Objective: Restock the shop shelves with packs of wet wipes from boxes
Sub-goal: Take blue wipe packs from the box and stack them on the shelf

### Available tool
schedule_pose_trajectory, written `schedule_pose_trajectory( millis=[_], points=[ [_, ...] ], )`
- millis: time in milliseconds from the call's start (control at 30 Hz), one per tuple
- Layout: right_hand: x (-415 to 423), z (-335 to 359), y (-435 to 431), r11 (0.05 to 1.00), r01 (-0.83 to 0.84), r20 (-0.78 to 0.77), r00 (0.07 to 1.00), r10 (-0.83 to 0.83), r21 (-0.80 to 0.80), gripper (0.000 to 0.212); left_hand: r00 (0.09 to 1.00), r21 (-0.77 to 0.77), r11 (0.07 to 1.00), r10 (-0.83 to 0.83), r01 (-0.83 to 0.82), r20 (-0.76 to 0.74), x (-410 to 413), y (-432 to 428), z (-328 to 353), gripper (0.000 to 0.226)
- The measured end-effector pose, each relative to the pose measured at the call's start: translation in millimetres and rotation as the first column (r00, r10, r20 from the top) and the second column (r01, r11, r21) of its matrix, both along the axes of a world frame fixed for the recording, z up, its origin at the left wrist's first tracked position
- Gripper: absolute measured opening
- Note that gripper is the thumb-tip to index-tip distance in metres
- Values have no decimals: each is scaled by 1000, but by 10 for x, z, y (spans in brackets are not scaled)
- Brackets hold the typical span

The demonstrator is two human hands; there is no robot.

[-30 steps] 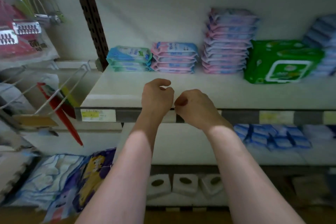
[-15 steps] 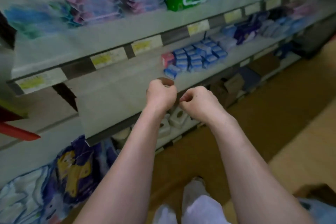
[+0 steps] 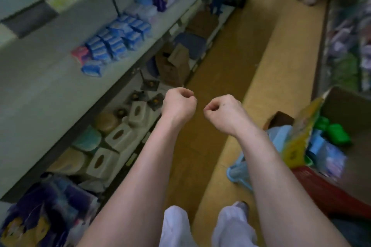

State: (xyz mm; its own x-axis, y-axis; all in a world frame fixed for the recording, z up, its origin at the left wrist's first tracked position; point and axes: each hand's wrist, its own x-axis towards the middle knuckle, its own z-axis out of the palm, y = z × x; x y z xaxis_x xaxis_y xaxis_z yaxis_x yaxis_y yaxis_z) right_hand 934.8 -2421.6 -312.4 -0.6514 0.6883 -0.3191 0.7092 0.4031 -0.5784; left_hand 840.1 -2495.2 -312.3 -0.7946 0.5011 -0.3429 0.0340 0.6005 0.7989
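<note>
Blue packs of wet wipes (image 3: 118,40) lie in tight rows on the middle shelf (image 3: 40,90) along the left side of a shop aisle, a single pink pack (image 3: 81,54) at the near end of the group. A person stands on the tan floor (image 3: 212,70) facing down the aisle, both bare forearms raised in front. The left hand (image 3: 178,104) and the right hand (image 3: 222,110) hover side by side, close but apart, each with fingers curled into a loose fist and holding nothing. To the right, just beside the right forearm, an open cardboard box (image 3: 349,110) holds green packs (image 3: 339,133) and pale blue packs (image 3: 329,156), well apart from the stocked shelf. On the bottom shelf (image 3: 140,134) below the hands sit white tissue boxes (image 3: 118,136) with oval openings. A smaller brown carton (image 3: 174,66) stands open on the floor against the shelving further along. White trousers (image 3: 174,226) show at the lower edge. The picture is blurred, and printed labels cannot be read.
</note>
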Motion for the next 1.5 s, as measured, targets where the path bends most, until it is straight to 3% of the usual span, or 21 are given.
schedule_pose_trajectory(
  millis=[333, 567, 700, 800, 967, 1167, 1267, 1367, 1500],
  points=[
    [1750, -458, 1519, 947, 304, 65, 952, -298, -101, 14, 927, -147, 916, -364, 374, 92, 1644, 1852, -474, 17],
    [2749, -895, 2324, 872, 459, 140, 887, -440, -169, 13, 834, -184, 820, -496, 542, 243, 2557, 2853, -854, 13],
    [3194, -1276, 2534, 796, 575, 201, 816, -542, -187, 17, 770, -198, 754, -561, 627, 303, 2884, 3171, -1125, 26],
    [3427, -1607, 2645, 699, 682, 218, 732, -646, -218, 33, 726, -239, 690, -606, 683, 325, 3035, 3395, -1357, 30],
    [3670, -2032, 2812, 561, 782, 219, 618, -755, -270, 33, 659, -309, 583, -687, 752, 308, 3180, 3786, -1723, 32],
    [3817, -2478, 2940, 354, 882, 240, 433, -869, -311, 41, 510, -330, 414, -806, 848, 301, 3345, 4161, -2218, 29],
    [3820, -2796, 2978, 213, 893, 282, 339, -898, -396, 16, 406, -316, 324, -882, 892, 241, 3467, 4369, -2458, 29],
    [3805, -3149, 2989, -35, 892, 317, 124, -940, -451, 32, 273, -364, 189, -942, 912, 195, 3591, 4599, -2694, 32],
    [3842, -3551, 3045, -329, 794, 338, -167, -926, -510, 37, 162, -423, 52, -960, 904, 227, 3676, 4853, -3089, 37]
  ],
)
